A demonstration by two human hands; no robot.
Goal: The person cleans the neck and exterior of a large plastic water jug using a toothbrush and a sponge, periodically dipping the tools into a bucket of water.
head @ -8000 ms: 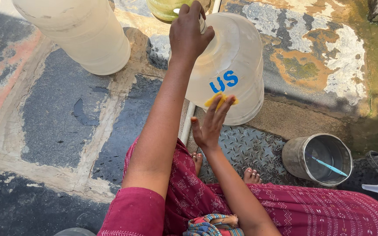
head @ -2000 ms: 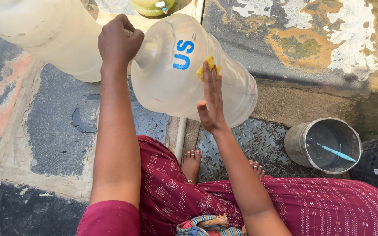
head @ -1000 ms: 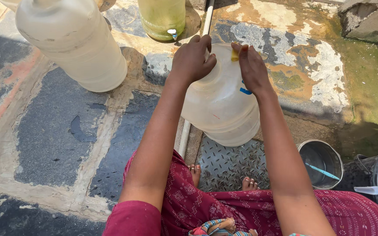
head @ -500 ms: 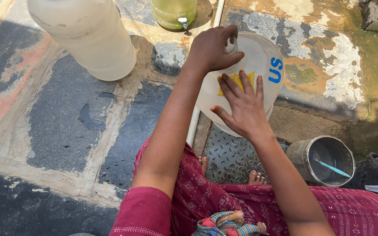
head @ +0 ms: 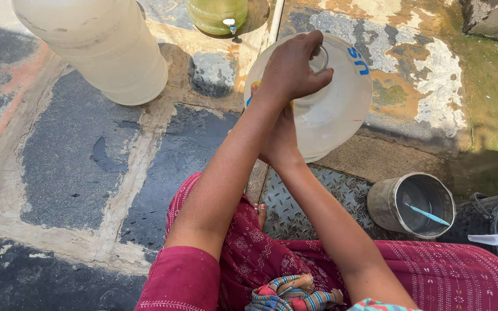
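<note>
Blue printed marking (head: 359, 61) on the clear jug's (head: 341, 109) side

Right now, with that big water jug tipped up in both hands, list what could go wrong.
1. The translucent water jug is held tilted by its neck in the left hand while the right hand presses its side; on a wet surface the hold might slip and the jug roll away.
2. The steel pot stands close beside the jug and could be knocked over.
3. A bare foot sits just below the jug, so a drop might land on it.
</note>
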